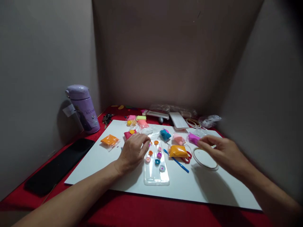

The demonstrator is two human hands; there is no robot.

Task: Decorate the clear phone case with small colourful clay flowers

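Observation:
A clear phone case (156, 171) lies on the white board (99, 160), with several small clay flowers (158, 155) stuck on it. My left hand (133, 150) rests on the board at the case's upper left edge, fingers curled towards the flowers; what they hold is hidden. My right hand (221, 152) hovers over a roll of clear tape (205, 158), thumb and fingers pinched together on something small I cannot make out. An orange clay packet (178, 151) and a blue tool (178, 161) lie between the hands.
More clay packets lie about: orange (109, 140), blue (165, 134), pink (179, 139), magenta (194, 138). A purple bottle (83, 108) stands at back left, a black flat object (58, 166) lies on the red tablecloth (142, 211). Walls close in on three sides.

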